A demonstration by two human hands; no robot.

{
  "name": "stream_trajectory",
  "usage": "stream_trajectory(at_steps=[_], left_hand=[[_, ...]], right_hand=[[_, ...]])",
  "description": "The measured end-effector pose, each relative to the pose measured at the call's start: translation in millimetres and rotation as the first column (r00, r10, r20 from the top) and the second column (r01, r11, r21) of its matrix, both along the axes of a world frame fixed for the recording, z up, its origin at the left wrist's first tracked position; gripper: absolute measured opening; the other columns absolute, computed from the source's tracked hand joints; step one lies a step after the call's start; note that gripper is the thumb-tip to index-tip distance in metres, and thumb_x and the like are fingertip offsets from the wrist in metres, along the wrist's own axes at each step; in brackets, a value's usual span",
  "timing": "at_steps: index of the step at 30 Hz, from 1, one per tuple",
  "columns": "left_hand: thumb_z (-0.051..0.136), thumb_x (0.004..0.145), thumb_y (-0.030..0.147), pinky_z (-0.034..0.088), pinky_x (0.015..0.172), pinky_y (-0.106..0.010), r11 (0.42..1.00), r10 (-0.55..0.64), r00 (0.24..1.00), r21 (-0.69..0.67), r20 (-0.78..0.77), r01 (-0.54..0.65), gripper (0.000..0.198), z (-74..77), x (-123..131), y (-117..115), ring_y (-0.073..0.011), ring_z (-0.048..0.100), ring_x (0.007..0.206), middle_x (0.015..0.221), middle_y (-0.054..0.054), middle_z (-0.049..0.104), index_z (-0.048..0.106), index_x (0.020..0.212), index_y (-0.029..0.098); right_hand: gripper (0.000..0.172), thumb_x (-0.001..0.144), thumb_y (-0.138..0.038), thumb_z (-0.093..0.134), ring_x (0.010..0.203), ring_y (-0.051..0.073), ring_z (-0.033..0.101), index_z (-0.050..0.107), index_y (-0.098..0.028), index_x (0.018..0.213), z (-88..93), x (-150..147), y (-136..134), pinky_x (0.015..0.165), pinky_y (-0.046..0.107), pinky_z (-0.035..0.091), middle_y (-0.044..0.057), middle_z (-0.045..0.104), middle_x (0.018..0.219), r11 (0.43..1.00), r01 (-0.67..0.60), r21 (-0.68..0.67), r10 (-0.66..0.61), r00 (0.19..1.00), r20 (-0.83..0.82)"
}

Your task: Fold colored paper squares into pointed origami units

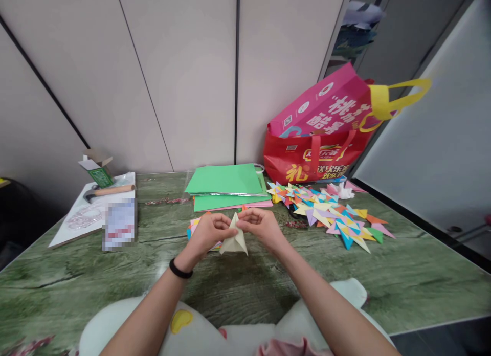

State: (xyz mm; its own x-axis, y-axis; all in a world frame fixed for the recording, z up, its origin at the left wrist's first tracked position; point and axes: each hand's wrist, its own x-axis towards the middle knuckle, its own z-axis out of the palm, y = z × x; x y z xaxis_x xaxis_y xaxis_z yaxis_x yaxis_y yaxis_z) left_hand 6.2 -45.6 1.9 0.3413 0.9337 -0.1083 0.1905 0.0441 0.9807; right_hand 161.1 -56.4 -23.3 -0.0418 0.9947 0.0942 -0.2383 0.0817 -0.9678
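A pale yellow sheet of folded paper [238, 242] is held up above the table, its pointed tip upward and its lower corners spread out. My left hand [209, 233] pinches its left side between thumb and fingers, a black band around the wrist. On the other side, my right hand [264, 225] grips the paper near its tip with thumb and fingertips. Behind the hands lie colourful papers [194, 224], mostly hidden by my left hand. Further back is a stack of green paper [228, 179] in a clear sleeve, with a pink sheet beneath.
Many folded paper stars [330, 213] lie in a pile at the right. Behind them stand a red bag [287, 156] and a pink bag [326, 103]. At the left, a hammer [111, 191] and a small green box [98, 172] rest on a white board [76, 218]. A white cushion [215, 320] borders the front edge.
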Motion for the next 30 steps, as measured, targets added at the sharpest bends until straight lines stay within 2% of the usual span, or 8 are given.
stream_trajectory(at_steps=[6,11,17,25,30], left_hand=[[0.066,0.063,0.036,0.041,0.046,-0.02,1.0,-0.017,0.999,0.014,0.043,0.016,0.026,-1.1,-1.5,1.3,-0.0096,0.054,0.047,0.054,-0.001,0.061,0.06,0.065,0.012],[0.066,0.064,0.035,0.042,0.045,-0.019,0.999,-0.01,1.0,0.037,0.029,0.009,0.024,-2.1,-2.1,1.5,-0.0097,0.054,0.047,0.054,-0.001,0.062,0.061,0.065,0.011],[0.066,0.064,0.034,0.042,0.044,-0.019,0.999,-0.001,0.999,0.032,0.034,0.0,0.023,-0.4,-1.5,0.0,-0.009,0.054,0.045,0.053,-0.001,0.062,0.062,0.065,0.012],[0.067,0.063,0.036,0.042,0.043,-0.02,0.998,0.023,0.999,0.05,0.047,-0.026,0.025,-0.3,-1.5,0.9,-0.0096,0.054,0.044,0.052,-0.001,0.061,0.061,0.064,0.011],[0.067,0.062,0.036,0.039,0.041,-0.018,0.998,0.028,0.999,0.053,0.043,-0.031,0.025,-0.3,-1.5,0.4,-0.0081,0.051,0.042,0.051,0.0,0.06,0.06,0.063,0.012]], right_hand=[[0.025,0.051,-0.026,0.077,0.054,0.011,0.057,0.063,-0.015,0.07,-2.6,0.0,1.4,0.052,0.022,0.045,0.0,0.065,0.062,0.999,0.027,0.033,-0.028,0.999,0.022],[0.028,0.05,-0.03,0.077,0.053,0.012,0.057,0.063,-0.015,0.07,-3.7,-0.2,1.3,0.051,0.024,0.046,0.001,0.064,0.062,0.999,0.032,0.04,-0.034,0.998,0.043],[0.026,0.052,-0.032,0.077,0.053,0.011,0.056,0.058,-0.016,0.062,-3.4,-1.4,0.5,0.052,0.023,0.046,0.0,0.062,0.059,0.989,0.053,0.137,-0.063,0.995,0.072],[0.022,0.055,-0.027,0.075,0.065,0.014,0.06,0.069,-0.017,0.074,-1.9,0.3,-0.4,0.064,0.028,0.048,0.002,0.067,0.071,0.993,-0.023,0.12,0.008,0.992,0.13],[0.028,0.051,-0.024,0.076,0.061,0.013,0.059,0.068,-0.017,0.076,-4.6,0.9,0.8,0.062,0.027,0.048,0.0,0.065,0.066,0.996,-0.041,0.084,0.034,0.996,0.085]])
